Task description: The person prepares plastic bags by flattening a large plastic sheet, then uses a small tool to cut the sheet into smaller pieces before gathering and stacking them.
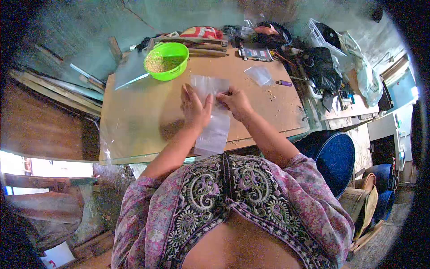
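Note:
A clear plastic bag (212, 136) stretches between my hands, from near my body out over the tabletop. My right hand (236, 103) pinches its right side between thumb and fingertips. On the opposite side, my left hand (196, 106) has its fingers stretched out and its thumb apart, touching the plastic. A bright green bowl (180, 71) of yellowish grains or snack pieces stands beyond my left hand. To its left lies a larger clear plastic sheet (127, 80). Further right, small clear bags (260, 75) lie near a purple lighter (284, 83).
The brown table (134, 130) carries scattered crumbs at its right. Wooden pieces (208, 48), a dark box (255, 54) and a red-and-white cloth (201, 32) line its back edge. Black bags (320, 67) crowd the right side; a blue barrel (336, 161) stands below.

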A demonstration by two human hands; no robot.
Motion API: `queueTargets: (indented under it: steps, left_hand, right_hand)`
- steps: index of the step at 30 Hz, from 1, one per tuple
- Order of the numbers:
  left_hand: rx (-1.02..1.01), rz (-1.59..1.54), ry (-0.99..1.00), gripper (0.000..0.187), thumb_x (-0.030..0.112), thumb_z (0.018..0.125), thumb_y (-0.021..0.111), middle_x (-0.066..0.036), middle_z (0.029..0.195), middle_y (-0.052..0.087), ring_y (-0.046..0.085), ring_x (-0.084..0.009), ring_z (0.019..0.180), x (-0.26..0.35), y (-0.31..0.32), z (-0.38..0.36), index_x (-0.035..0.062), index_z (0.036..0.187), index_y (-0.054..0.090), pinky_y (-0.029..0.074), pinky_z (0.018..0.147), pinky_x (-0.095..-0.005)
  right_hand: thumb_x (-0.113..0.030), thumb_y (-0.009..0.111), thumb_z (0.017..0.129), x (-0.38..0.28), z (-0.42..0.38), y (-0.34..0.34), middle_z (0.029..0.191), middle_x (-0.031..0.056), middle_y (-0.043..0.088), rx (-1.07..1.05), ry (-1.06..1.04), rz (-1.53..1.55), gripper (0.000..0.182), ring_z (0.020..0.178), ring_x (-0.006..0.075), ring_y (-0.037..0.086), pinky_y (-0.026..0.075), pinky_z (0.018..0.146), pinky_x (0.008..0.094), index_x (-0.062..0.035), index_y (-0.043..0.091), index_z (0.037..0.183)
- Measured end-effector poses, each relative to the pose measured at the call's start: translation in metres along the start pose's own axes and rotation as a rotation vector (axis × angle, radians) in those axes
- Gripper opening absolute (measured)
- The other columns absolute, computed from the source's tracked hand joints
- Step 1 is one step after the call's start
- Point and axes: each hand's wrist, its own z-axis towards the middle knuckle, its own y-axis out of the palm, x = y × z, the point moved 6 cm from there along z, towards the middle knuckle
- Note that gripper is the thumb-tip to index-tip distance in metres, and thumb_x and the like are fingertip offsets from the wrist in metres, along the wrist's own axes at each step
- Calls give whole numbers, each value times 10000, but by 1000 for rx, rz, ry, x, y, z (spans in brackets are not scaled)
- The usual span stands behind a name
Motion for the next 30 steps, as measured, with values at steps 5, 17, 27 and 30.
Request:
queueTargets:
  steps: [5, 17, 27, 30]
  left_hand:
    - [-42, -195, 98, 520, 374, 827, 430, -274, 1070, 446, 434, -368, 1010, 29, -3, -2, -42, 1135, 383, 359, 836, -408]
    - [-22, -1086, -739, 313, 308, 877, 357, -61, 805, 579, 564, -180, 746, -52, -10, 9, 41, 824, 512, 441, 663, -296]
    - [329, -1143, -1073, 151, 114, 821, 456, -105, 806, 536, 582, -202, 648, -174, -41, -18, 28, 933, 403, 489, 509, -257]
    - [278, -1133, -1121, 155, 35, 766, 467, -106, 794, 521, 568, -199, 605, -183, -44, -37, 40, 906, 400, 505, 513, -269]
  right_hand:
    - [-147, 594, 766, 19, 12, -1, 690, 68, 570, 149, -87, 152, 162, 572, 125, 516, 432, 505, 269, 11, 560, 781]
    - [-139, 543, 792, -16, 45, -91, 588, -19, 441, 412, -343, -222, 111, 493, 80, 393, 322, 436, 236, -29, 533, 776]
    - [-142, 518, 808, -32, 60, -166, 611, 16, 486, 555, -129, -20, 123, 483, 89, 439, 355, 413, 239, -29, 563, 791]
    - [-180, 495, 822, -69, 99, -162, 754, 38, 517, 461, -367, 75, 155, 586, 134, 482, 413, 454, 275, -45, 510, 896]
